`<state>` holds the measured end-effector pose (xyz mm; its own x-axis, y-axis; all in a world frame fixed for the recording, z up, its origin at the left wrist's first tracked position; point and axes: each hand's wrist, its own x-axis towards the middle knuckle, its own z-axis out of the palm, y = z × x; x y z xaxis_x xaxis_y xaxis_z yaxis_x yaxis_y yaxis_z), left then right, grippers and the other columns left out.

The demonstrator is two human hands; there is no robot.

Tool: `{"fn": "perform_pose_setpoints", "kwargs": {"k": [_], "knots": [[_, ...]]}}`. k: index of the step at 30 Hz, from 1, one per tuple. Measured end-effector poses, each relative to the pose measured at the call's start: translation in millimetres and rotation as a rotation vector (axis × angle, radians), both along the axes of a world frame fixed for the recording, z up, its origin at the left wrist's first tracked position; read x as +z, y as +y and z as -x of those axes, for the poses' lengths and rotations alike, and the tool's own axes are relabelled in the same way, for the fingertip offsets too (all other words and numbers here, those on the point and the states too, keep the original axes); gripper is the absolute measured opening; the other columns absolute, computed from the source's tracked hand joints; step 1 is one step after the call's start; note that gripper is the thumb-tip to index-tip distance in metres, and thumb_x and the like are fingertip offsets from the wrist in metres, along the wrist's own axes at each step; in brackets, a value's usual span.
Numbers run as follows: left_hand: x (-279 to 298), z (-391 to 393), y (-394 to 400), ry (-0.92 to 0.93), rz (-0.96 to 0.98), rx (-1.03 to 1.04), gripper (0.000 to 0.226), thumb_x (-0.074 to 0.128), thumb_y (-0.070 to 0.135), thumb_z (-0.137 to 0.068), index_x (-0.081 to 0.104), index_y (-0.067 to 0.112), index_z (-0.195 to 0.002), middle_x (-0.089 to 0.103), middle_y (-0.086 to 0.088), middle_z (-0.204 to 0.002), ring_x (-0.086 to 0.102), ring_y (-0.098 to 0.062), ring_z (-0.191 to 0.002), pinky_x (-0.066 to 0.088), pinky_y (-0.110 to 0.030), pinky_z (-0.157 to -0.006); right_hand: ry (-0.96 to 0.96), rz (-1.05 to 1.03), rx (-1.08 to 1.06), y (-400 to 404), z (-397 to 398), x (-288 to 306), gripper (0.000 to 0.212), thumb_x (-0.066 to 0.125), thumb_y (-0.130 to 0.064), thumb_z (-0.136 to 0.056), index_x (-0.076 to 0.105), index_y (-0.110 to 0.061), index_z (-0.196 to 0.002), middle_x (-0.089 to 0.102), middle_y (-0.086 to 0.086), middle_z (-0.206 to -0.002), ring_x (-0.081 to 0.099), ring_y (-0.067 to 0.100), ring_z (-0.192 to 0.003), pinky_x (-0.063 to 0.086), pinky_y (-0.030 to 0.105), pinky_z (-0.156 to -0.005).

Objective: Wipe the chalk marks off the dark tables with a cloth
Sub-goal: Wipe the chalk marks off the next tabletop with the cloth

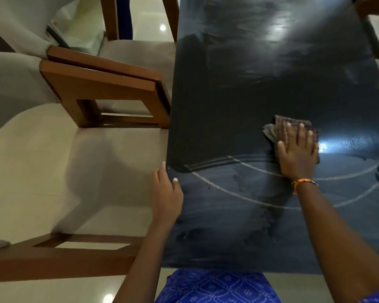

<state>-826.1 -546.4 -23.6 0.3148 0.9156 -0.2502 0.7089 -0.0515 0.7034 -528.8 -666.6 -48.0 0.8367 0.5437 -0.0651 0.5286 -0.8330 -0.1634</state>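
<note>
Head view, right hand (298, 154) flat on cloth (293, 125)

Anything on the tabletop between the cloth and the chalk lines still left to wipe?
Nothing visible. The right hand presses the cloth flat; the chalk lines curve across bare dark table just nearer the person.

Dining room with pale glossy floor

Two cushioned wooden armchairs (79, 110) stand at left on cream floor tiles (149, 22) that mirror ceiling lights; another wooden chair frame (376, 9) shows far right.

Blue patterned garment (217, 285) (white motifs), orange wristband (303, 182)
</note>
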Motion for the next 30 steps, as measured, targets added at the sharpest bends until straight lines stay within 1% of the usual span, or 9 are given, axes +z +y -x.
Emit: {"fn": "perform_pose_setpoints", "kwargs": {"k": [3, 5, 9, 13, 15, 17, 21, 26, 30], "knots": [[-1.2, 5.8, 1.6, -0.084, 0.059, 0.037, 0.055, 0.041, 0.005, -0.092, 0.026, 0.012, -0.145, 0.035, -0.005, -0.144, 0.035, -0.019, -0.132, 0.028, -0.028, -0.107, 0.023, -0.011, -0.124, 9.8, 16.7, 0.6, 0.065, 0.026, -0.043, -0.088, 0.015, -0.026, -0.149, 0.008, 0.01, -0.159, 0.006, 0.034, -0.146, 0.005, 0.055, -0.117], [-1.6, 10.4, 2.6, -0.142, 0.103, 0.071, 0.058, 0.039, 0.001, -0.09, 0.027, 0.014, -0.145, 0.037, -0.004, -0.144, 0.037, -0.017, -0.131, 0.03, -0.028, -0.107, 0.042, -0.013, -0.091, 32.0, 42.8, -1.4, 0.062, 0.035, -0.039, -0.093, 0.012, -0.026, -0.149, 0.004, 0.011, -0.16, 0.002, 0.034, -0.146, 0.003, 0.057, -0.116], [0.5, 22.6, 4.0, -0.248, 0.214, 0.165, 0.053, 0.038, 0.003, -0.093, 0.029, 0.02, -0.143, 0.05, 0.001, -0.133, 0.048, -0.012, -0.119, 0.04, -0.027, -0.097, 0.058, 0.005, 0.236, 84.0, 132.4, -6.5, 0.066, 0.04, -0.041, -0.092, 0.009, -0.03, -0.149, 0.003, 0.011, -0.16, -0.001, 0.033, -0.147, -0.003, 0.056, -0.115], [3.8, 37.0, 6.6, -0.237, 0.224, 0.163, 0.047, 0.039, -0.004, -0.088, 0.05, 0.017, -0.129, 0.06, 0.001, -0.117, 0.056, -0.013, -0.107, 0.044, -0.025, -0.09, 0.095, -0.015, 0.642, 114.7, 222.9, -8.6, 0.061, 0.033, -0.044, -0.093, 0.014, -0.029, -0.149, 0.005, 0.01, -0.159, 0.0, 0.034, -0.147, -0.004, 0.056, -0.115], [5.5, 44.9, 6.8, -0.205, 0.226, 0.125, 0.044, 0.041, -0.003, -0.088, 0.053, 0.022, -0.122, 0.061, 0.006, -0.111, 0.056, -0.011, -0.102, 0.043, -0.02, -0.081, 0.101, -0.01, 0.759, 113.8, 233.8, -9.1, 0.06, 0.028, -0.046, -0.093, 0.015, -0.029, -0.149, 0.004, 0.008, -0.16, -0.002, 0.032, -0.147, -0.004, 0.053, -0.117], [6.2, 49.3, 5.2, -0.176, 0.237, 0.095, 0.044, 0.038, 0.0, -0.091, 0.048, 0.017, -0.131, 0.06, 0.003, -0.113, 0.056, -0.011, -0.103, 0.041, -0.018, -0.08, 0.073, -0.029, 0.799, 106.1, 224.1, -8.3, 0.059, 0.026, -0.047, -0.094, 0.016, -0.03, -0.149, 0.006, 0.004, -0.16, -0.001, 0.027, -0.148, -0.002, 0.048, -0.119], [6.0, 47.8, -4.2, -0.173, 0.255, 0.085, 0.049, 0.039, -0.002, -0.092, 0.039, 0.012, -0.139, 0.057, 0.001, -0.115, 0.055, -0.011, -0.104, 0.04, -0.01, -0.077, 0.042, -0.04, 0.654, 73.8, 176.9, -8.4, 0.058, 0.034, -0.042, -0.093, 0.017, -0.033, -0.148, 0.012, 0.0, -0.159, 0.006, 0.024, -0.148, 0.007, 0.045, -0.119], [3.5, 48.7, -7.9, -0.237, 0.296, 0.173, 0.045, 0.037, 0.0, -0.094, 0.042, 0.014, -0.136, 0.058, -0.004, -0.124, 0.054, -0.013, -0.108, 0.044, -0.023, -0.088, -0.009, 0.0, 0.241, 7.3, 79.6, -6.7, 0.061, 0.031, -0.042, -0.089, 0.02, -0.031, -0.148, 0.017, 0.003, -0.158, 0.016, 0.028, -0.145, 0.011, 0.049, -0.116], [1.0, 51.8, -10.4, -0.315, 0.351, 0.23, 0.042, 0.035, 0.002, -0.095, 0.043, 0.013, -0.135, 0.059, -0.002, -0.12, 0.056, -0.011, -0.105, 0.045, -0.016, -0.079, -0.007, -0.006, -0.055, -34.8, 35.0, -1.3, 0.065, 0.028, -0.042, -0.086, 0.022, -0.024, -0.148, 0.018, 0.007, -0.158, 0.014, 0.031, -0.146, 0.011, 0.053, -0.117]]}}
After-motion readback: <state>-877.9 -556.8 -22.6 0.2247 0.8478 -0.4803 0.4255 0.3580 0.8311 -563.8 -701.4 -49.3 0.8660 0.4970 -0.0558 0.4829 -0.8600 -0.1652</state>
